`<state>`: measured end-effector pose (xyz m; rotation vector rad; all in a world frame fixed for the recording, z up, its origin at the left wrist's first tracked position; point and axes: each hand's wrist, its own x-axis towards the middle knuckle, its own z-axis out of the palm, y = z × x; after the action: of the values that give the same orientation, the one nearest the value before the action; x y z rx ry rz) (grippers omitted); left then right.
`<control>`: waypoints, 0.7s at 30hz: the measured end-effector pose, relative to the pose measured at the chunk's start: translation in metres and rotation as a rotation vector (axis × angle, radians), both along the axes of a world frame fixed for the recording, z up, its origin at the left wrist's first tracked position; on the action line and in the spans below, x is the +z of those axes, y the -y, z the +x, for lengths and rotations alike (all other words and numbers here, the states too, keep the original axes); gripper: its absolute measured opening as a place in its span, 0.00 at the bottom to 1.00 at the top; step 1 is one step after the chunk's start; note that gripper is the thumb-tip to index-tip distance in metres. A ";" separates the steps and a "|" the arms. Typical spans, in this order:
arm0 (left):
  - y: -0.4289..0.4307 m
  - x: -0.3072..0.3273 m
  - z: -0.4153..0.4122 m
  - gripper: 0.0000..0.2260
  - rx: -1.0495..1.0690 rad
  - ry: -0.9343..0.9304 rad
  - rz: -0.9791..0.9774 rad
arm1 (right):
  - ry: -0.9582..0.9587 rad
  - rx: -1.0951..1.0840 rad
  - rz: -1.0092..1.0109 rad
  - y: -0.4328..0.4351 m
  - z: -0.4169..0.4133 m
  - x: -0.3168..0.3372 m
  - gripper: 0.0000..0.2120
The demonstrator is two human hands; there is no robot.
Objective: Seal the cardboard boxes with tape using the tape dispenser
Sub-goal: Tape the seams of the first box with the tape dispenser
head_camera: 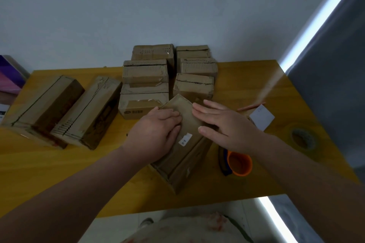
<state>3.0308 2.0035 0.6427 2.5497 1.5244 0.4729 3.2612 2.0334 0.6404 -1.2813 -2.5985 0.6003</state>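
I am pressing both palms down on the cardboard box (183,163) in front of me, at the middle of the yellow table (59,173). It is lying at a slant, its far corner pointing toward 12 o'clock. My left hand (158,130) is resting on the top face on the 9 o'clock side, fingers slightly bent and laid on the cardboard, pinching nothing. My right hand (223,124) is lying on the 3 o'clock side with straight, spread fingers, also gripping nothing. I judge that I am holding the flaps flat and steadying the box, or smoothing tape on it; the surface is too dim to tell whether tape is already there. A small white label (185,139) is showing between my hands.

The tape dispenser (238,163), orange and dark blue, is lying on the table at 4 o'clock of the box, just beside it and within easy reach of my right hand. A spare tape roll (304,139) is sitting farther out at 3 o'clock.

Other boxes are waiting in two stacks at 12 o'clock (145,77) (195,67), and two long boxes (49,104) (88,112) are lying at 9 to 10 o'clock, well apart from my work.
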 end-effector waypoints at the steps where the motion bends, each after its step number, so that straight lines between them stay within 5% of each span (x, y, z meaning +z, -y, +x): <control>1: 0.000 0.000 0.001 0.14 0.006 -0.011 -0.007 | -0.032 -0.022 0.010 0.003 0.004 -0.001 0.29; 14: 0.001 0.008 0.009 0.24 0.039 -0.098 -0.021 | -0.216 -0.152 0.229 0.024 0.021 0.003 0.18; 21: 0.009 0.010 0.023 0.49 0.157 -0.243 -0.126 | -0.245 -0.294 0.162 0.021 0.030 -0.004 0.11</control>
<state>3.0536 1.9947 0.6526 2.4747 1.7815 0.0789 3.2916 2.0121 0.6364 -1.4022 -2.1620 0.4509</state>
